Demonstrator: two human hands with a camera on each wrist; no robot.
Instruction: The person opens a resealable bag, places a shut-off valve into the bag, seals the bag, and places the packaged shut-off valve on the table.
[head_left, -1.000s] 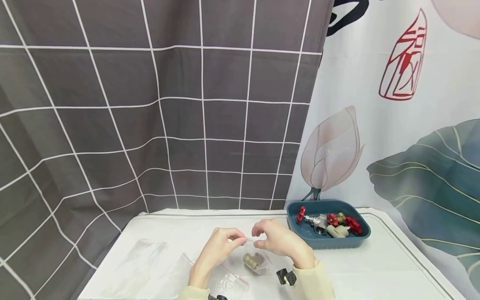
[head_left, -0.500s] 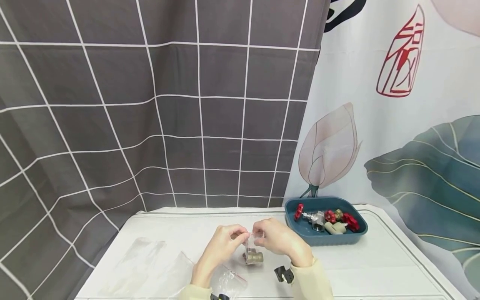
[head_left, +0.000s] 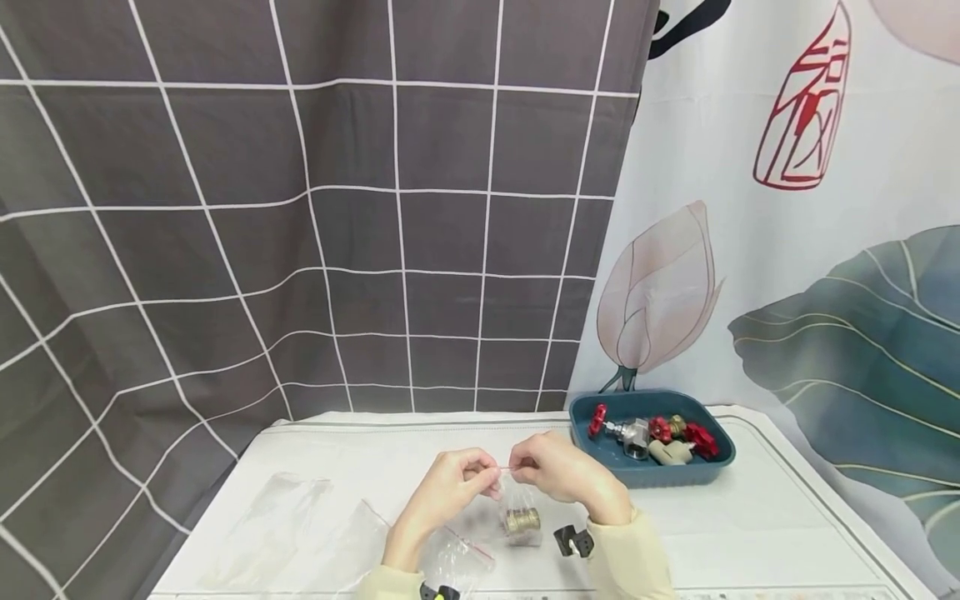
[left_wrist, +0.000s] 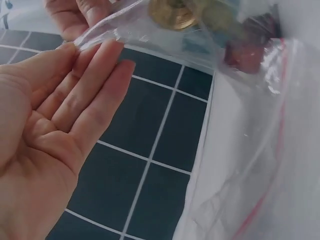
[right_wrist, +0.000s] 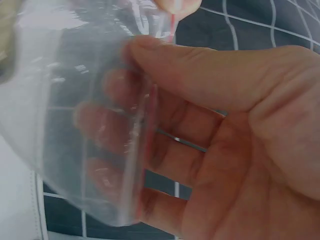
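A clear zip-lock bag [head_left: 517,494] with a red seal line hangs between both hands. Inside it, low down, is a brass fitting [head_left: 522,522]; the left wrist view shows a dark red part [left_wrist: 245,56] beside the brass. My left hand [head_left: 447,490] pinches the bag's top edge between thumb and index finger. Thumb and fingers of my right hand [head_left: 562,473] pinch the same edge at its other side. In the right wrist view, the bag's film [right_wrist: 60,120] lies over the right fingertips, and a left fingertip shows at the top.
More clear bags lie on the white table: a red-lined bag [head_left: 461,560] near the left wrist and a flat bag [head_left: 262,525] further left. At the back right, a blue tray [head_left: 652,477] holds several valves with red handles and a cream-coloured fitting [head_left: 670,452].
The bag with the brass fitting has turned and now hangs upright below the hands. Both hands stay close together at its top edge; the right hand has shifted slightly right.
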